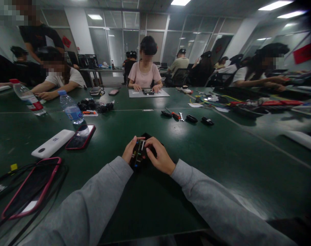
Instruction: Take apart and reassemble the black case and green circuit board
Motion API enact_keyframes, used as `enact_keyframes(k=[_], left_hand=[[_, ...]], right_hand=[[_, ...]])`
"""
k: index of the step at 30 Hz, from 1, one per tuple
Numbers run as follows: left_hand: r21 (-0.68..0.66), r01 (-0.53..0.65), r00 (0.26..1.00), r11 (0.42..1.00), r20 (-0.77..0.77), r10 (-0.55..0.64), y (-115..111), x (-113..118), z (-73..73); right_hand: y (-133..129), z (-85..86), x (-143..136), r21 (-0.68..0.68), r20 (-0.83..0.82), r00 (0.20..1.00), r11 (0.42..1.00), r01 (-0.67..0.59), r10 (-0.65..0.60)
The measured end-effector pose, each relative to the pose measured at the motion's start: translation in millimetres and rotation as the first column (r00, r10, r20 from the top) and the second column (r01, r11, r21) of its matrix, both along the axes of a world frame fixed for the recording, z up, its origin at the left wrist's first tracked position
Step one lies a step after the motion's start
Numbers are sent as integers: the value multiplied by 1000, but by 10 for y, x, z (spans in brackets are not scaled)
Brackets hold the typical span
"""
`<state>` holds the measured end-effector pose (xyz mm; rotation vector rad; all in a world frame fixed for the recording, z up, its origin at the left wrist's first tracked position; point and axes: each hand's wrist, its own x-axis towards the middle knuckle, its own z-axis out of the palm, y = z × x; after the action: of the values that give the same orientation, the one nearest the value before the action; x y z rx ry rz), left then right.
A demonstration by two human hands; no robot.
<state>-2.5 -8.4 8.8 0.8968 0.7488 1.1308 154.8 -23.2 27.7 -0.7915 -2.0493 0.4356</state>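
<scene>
You are holding the dark device (137, 158), whose face is showing small coloured patches, just above the green table (229, 147) or on it; which of the two, you cannot tell from this view. Your left hand (130, 150) is closing around its left side, thumb lying toward the far end, and seems to be doing the bracing. Your right hand (159, 154) is arching over the opposite side, fingers bending inward and thumb reaching toward the face; whether those fingertips are pinching something or only touching is too dark to tell. For good control, you are probably best off letting the left hand carry the steadying while the right is working with light fingertip pressure, and tilting the face so your own knuckles are not shading it. Both wrists are angling inward, with the left gray sleeve (96, 194) and the right gray sleeve (209, 191) coming up from either side of the near edge, so resting the forearms would likely be calming any shake. A red-edged phone (80, 137) is lying left of the grip, and a wrench (181, 117) is lying beyond it to the right, both well apart from your fingers.
</scene>
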Motion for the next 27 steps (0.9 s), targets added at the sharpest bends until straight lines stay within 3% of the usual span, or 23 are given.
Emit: enact_keyframes(k=[9,17,21,27], left_hand=[[-64,65,996,996,60,-62,8,-11,10],[-113,179,982,977,84,-170,20,-60,73],[-156,269,961,950,105,-255,25,-114,120],[-184,385,918,904,173,-356,45,-142,97]], right_hand=[[-8,20,3,40,0,1000,999,22,-22],[8,38,2,75,-151,983,991,113,-100],[23,27,-15,-22,-176,978,993,113,-115],[44,26,-25,-327,-336,942,940,-93,-24]])
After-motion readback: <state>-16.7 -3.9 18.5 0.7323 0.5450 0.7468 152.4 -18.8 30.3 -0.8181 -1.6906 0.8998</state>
